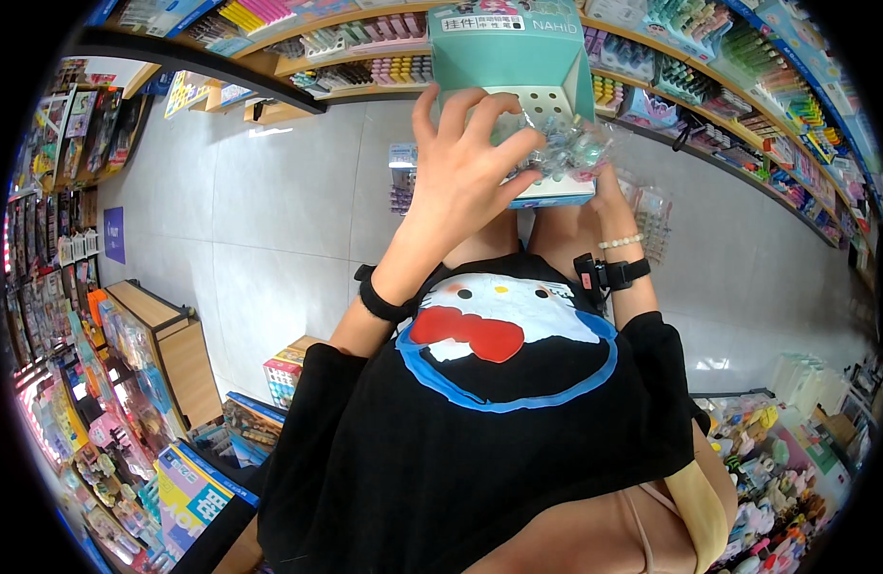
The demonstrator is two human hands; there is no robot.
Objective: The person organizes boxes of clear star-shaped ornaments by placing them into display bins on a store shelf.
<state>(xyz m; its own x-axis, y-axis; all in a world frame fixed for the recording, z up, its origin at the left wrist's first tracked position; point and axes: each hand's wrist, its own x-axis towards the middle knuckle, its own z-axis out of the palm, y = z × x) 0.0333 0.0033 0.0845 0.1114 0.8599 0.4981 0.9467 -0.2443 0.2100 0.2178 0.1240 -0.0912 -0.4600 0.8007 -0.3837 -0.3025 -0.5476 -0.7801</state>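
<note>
A teal cardboard display box (pixel 508 57) with its lid raised stands in front of me, above my thighs. Inside, a white insert (pixel 545 99) with round holes shows. My left hand (pixel 470 143) reaches over the box from the left, its fingers curved and apart. Between its thumb and index finger is the edge of a clear plastic bag (pixel 570 151) of small pastel trinkets, too jumbled to tell apart. This bag lies across the box's front right part. My right hand (pixel 609 191) is at the box's lower right corner, its fingers hidden behind the box and bag.
Low shelves (pixel 365 91) packed with pens curve along the far side. On the grey tiled floor (pixel 288 201), clear packs (pixel 650 220) lie right of the box and a small purple pack (pixel 401 180) lies left of it. A wooden cabinet (pixel 188 368) stands at left, plush toys (pixel 771 488) at lower right.
</note>
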